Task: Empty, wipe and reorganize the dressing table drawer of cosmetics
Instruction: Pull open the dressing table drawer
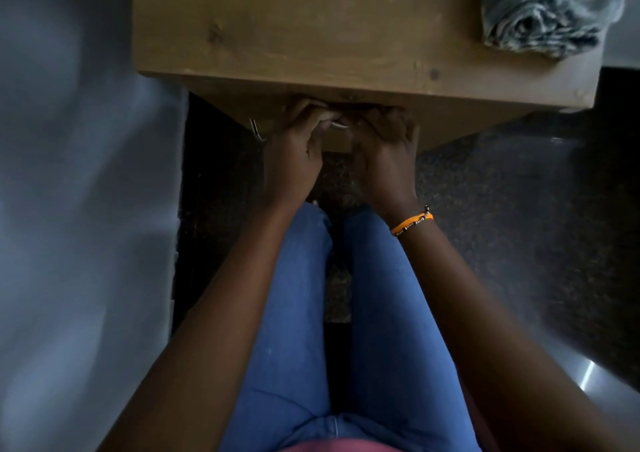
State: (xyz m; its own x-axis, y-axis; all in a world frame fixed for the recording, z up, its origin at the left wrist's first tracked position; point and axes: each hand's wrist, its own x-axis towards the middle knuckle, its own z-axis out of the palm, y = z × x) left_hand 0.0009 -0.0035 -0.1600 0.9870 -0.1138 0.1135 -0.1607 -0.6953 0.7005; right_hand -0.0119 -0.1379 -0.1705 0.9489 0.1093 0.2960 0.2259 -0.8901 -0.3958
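A brown wooden dressing table (311,26) stands in front of me, its top seen from above. Below its front edge is the drawer front (467,119), which looks closed. A metal handle (338,125) on it shows between my hands. My left hand (294,154) has its fingers curled round the left part of the handle. My right hand (384,154) grips the drawer front or handle just to the right; its fingertips are hidden under the table edge. No cosmetics are in view.
A crumpled grey cloth (550,12) lies on the table's far right corner. A second metal handle (256,129) shows at the left of the drawer front. A pale wall (76,209) is on the left and dark speckled floor (502,209) lies below.
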